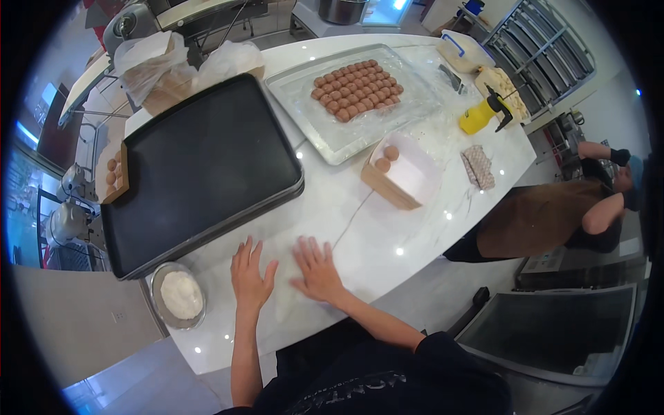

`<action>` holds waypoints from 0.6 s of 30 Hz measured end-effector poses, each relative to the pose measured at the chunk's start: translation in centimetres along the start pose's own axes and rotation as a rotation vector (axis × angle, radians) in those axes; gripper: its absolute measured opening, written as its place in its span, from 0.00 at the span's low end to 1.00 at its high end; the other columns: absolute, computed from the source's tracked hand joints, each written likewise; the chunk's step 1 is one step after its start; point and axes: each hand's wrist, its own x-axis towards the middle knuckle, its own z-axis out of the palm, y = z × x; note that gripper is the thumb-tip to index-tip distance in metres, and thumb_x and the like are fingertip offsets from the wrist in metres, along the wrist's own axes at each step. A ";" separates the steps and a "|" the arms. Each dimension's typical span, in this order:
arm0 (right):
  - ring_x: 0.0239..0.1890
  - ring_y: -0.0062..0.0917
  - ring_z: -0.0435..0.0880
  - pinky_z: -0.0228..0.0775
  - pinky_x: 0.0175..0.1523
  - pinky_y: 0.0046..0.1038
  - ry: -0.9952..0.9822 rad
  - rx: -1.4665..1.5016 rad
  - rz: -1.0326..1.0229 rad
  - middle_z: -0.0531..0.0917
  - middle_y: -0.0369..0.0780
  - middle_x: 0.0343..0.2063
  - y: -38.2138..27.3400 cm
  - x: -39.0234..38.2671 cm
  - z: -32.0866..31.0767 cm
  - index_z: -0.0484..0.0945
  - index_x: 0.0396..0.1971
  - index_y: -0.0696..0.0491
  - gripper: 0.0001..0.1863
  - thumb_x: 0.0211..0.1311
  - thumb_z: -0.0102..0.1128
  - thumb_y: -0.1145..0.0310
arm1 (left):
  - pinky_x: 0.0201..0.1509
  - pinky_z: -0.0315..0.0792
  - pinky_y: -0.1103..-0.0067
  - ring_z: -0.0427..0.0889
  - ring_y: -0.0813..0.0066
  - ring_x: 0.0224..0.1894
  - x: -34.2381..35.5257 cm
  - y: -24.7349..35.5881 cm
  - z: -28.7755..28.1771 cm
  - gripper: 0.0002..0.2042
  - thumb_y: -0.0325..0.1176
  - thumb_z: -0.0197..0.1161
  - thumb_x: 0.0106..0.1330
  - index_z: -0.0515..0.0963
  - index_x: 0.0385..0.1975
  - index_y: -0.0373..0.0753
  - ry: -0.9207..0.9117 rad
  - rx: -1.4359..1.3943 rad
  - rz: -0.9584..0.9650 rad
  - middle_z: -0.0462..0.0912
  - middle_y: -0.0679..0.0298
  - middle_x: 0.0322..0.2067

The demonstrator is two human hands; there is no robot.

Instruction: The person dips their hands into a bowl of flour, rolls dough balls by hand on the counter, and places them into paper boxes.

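In the head view, the white tabletop (366,242) spreads under both hands, glossy, finely grey-veined and dotted with lamp reflections; a thin seam runs from the right hand (318,270) toward one o'clock. That hand is slightly blurred, its fingers fanned and its grasp loose and free. The left hand (251,277) is likewise released, fingers extended and thumb apart; whether either palm touches the surface, I cannot tell. Taking the hands as the dial's centre, a clear round bowl (156,294) of white powder (183,294) sits between eight and nine o'clock, beside a corner of the matte black baking tray (200,173), which lies between ten and eleven. Between one and two stands a paper-lined carton (391,192) with two smooth brown balls (391,153); beyond, near one, a metal tray (304,114) bears tight rows of similar balls (356,90).
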 end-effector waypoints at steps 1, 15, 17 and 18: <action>0.73 0.56 0.48 0.41 0.72 0.59 -0.007 0.009 -0.001 0.53 0.54 0.72 0.8 0.6 -1.1 0.56 0.70 0.60 0.42 0.64 0.57 0.50 | 0.67 0.62 0.59 0.68 0.51 0.65 0.0 1.1 -0.4 0.25 0.40 0.66 0.63 0.74 0.59 0.37 0.075 -0.038 0.007 0.70 0.51 0.64; 0.46 0.36 0.83 0.74 0.48 0.35 0.174 0.134 -0.307 0.85 0.40 0.43 32.3 25.4 -25.7 0.81 0.47 0.53 0.16 0.59 0.65 0.68 | 0.26 0.65 0.68 0.74 0.60 0.20 28.3 16.8 4.9 0.18 0.41 0.69 0.62 0.76 0.18 0.34 0.168 -0.244 0.044 0.73 0.54 0.15; 0.43 0.38 0.83 0.74 0.47 0.36 0.030 0.097 -0.195 0.85 0.42 0.41 33.5 28.3 -24.8 0.81 0.46 0.54 0.15 0.59 0.64 0.69 | 0.32 0.70 0.65 0.78 0.55 0.25 35.4 16.3 6.7 0.16 0.40 0.65 0.65 0.79 0.23 0.33 0.188 -0.236 0.039 0.75 0.50 0.18; 0.42 0.39 0.82 0.74 0.48 0.38 0.086 0.131 -0.224 0.84 0.44 0.35 33.7 29.0 -24.4 0.83 0.41 0.54 0.12 0.57 0.64 0.68 | 0.35 0.72 0.64 0.81 0.54 0.29 38.5 15.9 7.6 0.15 0.40 0.63 0.66 0.81 0.26 0.33 0.167 -0.327 -0.066 0.77 0.49 0.21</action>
